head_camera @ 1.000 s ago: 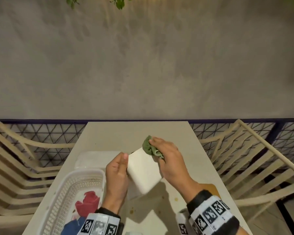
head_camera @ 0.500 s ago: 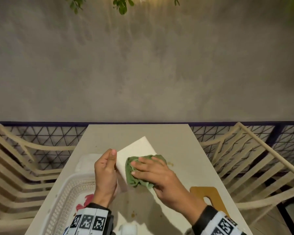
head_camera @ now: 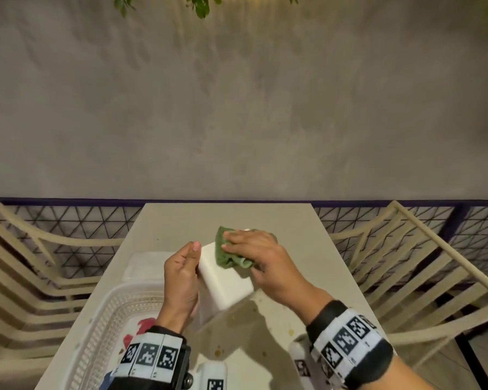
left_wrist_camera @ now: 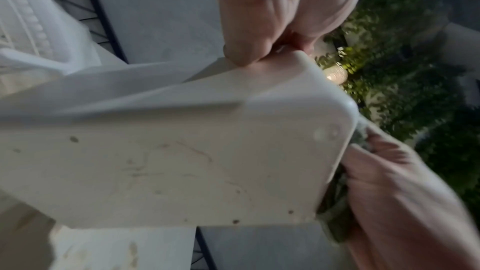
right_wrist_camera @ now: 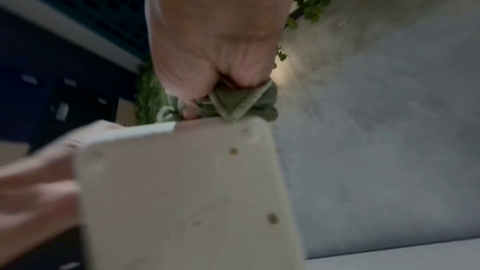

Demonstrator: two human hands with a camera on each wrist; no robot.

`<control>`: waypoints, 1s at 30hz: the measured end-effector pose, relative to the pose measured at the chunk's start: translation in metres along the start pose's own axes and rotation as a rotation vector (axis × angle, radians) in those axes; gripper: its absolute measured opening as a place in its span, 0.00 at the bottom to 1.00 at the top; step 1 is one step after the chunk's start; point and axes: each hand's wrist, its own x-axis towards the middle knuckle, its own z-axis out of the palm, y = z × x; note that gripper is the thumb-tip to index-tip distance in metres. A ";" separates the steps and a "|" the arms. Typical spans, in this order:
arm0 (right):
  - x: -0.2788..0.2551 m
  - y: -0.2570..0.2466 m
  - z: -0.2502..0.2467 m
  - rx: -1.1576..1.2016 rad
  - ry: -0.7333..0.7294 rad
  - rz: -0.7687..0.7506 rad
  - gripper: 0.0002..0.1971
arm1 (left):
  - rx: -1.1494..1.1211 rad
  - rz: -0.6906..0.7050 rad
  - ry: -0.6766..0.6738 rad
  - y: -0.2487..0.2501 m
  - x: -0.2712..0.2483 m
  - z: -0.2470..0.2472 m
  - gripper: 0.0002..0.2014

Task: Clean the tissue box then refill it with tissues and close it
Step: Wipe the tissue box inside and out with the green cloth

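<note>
A white tissue box (head_camera: 226,280) is held tilted above the table, its speckled underside (left_wrist_camera: 182,167) facing both wrist cameras. My left hand (head_camera: 181,277) grips its left side, thumb up along the edge. My right hand (head_camera: 254,249) presses a bunched green cloth (head_camera: 226,256) against the box's far upper face. In the right wrist view the cloth (right_wrist_camera: 233,104) sits pinched between fingers and the box's (right_wrist_camera: 187,192) top edge. The box's opening is hidden.
A white lattice basket (head_camera: 104,319) with red and blue items stands at the table's near left. A white flat lid or pack (head_camera: 144,263) lies behind it. Cream slatted chairs (head_camera: 423,266) flank the table (head_camera: 237,218). Small stains dot the near tabletop.
The box has been turned again in my left hand. My right hand and cloth have slid from the middle of the face up to its far end.
</note>
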 end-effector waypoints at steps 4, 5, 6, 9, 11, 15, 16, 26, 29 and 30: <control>-0.021 -0.005 -0.010 0.035 -0.223 -0.197 0.16 | -0.073 -0.024 0.015 0.010 0.006 -0.006 0.13; -0.021 0.007 -0.019 0.053 -0.204 -0.163 0.13 | -0.051 -0.023 -0.002 0.010 0.004 -0.005 0.13; -0.015 0.017 -0.026 0.062 -0.157 -0.100 0.12 | -0.007 -0.022 -0.016 0.008 0.002 -0.001 0.13; 0.011 0.005 -0.018 -0.016 -0.062 -0.024 0.20 | 0.044 -0.038 -0.020 0.005 -0.003 0.012 0.15; 0.004 -0.014 -0.002 0.013 -0.154 -0.163 0.22 | -0.020 -0.073 0.005 0.007 -0.002 0.012 0.16; -0.024 0.011 -0.019 0.098 -0.239 -0.141 0.17 | -0.093 -0.109 0.047 0.007 0.000 0.001 0.21; -0.020 0.020 -0.021 0.104 -0.195 -0.064 0.19 | -0.081 -0.117 0.051 0.007 -0.001 0.002 0.18; -0.006 0.011 -0.033 0.099 -0.166 -0.057 0.14 | -0.089 -0.059 0.115 0.014 0.005 0.003 0.18; 0.008 -0.019 -0.008 0.040 -0.229 -0.187 0.13 | -0.056 -0.082 0.143 0.011 0.005 0.006 0.20; 0.001 -0.025 -0.002 0.045 -0.279 -0.249 0.15 | -0.055 -0.084 0.150 0.011 0.005 0.004 0.18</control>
